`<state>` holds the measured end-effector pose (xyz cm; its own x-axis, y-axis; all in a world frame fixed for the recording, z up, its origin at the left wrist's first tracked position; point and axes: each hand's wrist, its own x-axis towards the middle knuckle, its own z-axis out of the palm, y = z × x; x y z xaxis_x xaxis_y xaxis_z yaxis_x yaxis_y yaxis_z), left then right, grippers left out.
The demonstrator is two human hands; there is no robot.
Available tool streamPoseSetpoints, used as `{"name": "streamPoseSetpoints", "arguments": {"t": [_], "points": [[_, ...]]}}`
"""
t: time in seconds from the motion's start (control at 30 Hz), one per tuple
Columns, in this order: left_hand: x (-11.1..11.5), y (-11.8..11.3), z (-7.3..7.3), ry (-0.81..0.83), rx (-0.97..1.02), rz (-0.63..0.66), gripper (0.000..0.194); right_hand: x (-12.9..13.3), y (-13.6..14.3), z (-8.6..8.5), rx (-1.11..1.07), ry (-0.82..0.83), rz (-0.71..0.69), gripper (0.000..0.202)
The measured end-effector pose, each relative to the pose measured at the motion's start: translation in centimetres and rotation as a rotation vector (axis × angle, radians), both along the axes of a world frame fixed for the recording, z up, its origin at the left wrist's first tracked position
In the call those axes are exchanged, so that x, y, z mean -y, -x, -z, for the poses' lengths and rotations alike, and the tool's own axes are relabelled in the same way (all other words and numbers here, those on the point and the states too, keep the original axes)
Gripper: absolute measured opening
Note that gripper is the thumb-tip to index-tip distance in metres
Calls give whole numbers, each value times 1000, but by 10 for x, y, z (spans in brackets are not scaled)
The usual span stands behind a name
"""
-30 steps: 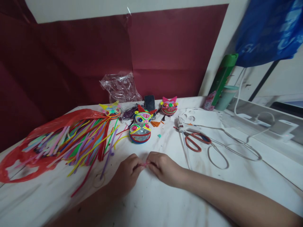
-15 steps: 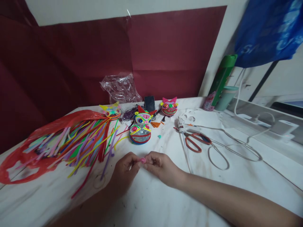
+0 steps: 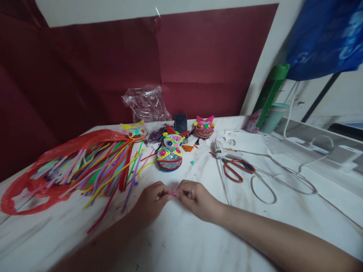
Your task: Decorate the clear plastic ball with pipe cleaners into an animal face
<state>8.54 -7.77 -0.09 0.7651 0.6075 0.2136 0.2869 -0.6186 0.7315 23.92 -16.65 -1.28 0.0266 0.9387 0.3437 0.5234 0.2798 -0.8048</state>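
Note:
My left hand [image 3: 153,199] and my right hand [image 3: 197,198] meet low over the front of the table. Pinched between the fingertips of both is a small pink piece [image 3: 174,193], which looks like a curled pipe cleaner; fingers cover part of it. Just beyond them sits a lion-head ornament [image 3: 169,160] with a silvery lower face, red mouth line and red horns. Behind it to the right is a pink lion head [image 3: 204,128], and to the left a yellow-horned one [image 3: 135,132]. A tiny green piece [image 3: 192,163] lies near the middle ornament.
Many coloured pipe cleaners [image 3: 96,170] spill from a red plastic bag [image 3: 17,200] on the left. Orange-handled scissors [image 3: 234,173] and a white glue gun [image 3: 218,148] with a looping cord lie right. A phone [image 3: 181,124], clear wrap [image 3: 147,104] and green spray can [image 3: 268,98] stand behind.
Both hands stay together, the right thumb drawn slightly back from the pink piece, which both still pinch. The whole view has shifted a little; the objects on the table stay put.

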Motion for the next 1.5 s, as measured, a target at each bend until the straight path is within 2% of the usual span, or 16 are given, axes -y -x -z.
{"name": "streamPoseSetpoints", "arguments": {"t": [0.23, 0.37, 0.43, 0.53, 0.73, 0.97, 1.07, 1.2, 1.4, 1.5], "points": [[-1, 1, 10, -129, -48, 108, 15, 1, -4, -1, 176, -54, -144, 18], [3, 1, 7, -58, 29, 1, 15, -2, -3, 1, -14, 59, -60, 16], [6, 1, 4, 32, 79, -71, 17, -4, -1, 3, -169, 117, -15, 23], [9, 0, 5, 84, 121, -105, 18, -5, 3, 6, -319, 113, -1, 34], [8, -4, 13, 100, 138, -94, 16, -1, 4, 4, -267, 94, 76, 37], [6, -3, 6, 196, 172, -72, 17, -3, 1, 2, -260, 95, 74, 37], [5, -2, 5, 290, 220, -55, 15, -3, 1, 2, -278, 120, 44, 38], [1, -2, 8, 531, 232, -8, 15, -1, 0, -2, -271, 137, -11, 38], [-1, -5, 9, 763, 231, 56, 26, 3, -2, -9, -236, 106, -134, 28], [1, -6, 7, 874, 237, 70, 32, 5, -2, -11, -147, 70, -167, 21]]}}
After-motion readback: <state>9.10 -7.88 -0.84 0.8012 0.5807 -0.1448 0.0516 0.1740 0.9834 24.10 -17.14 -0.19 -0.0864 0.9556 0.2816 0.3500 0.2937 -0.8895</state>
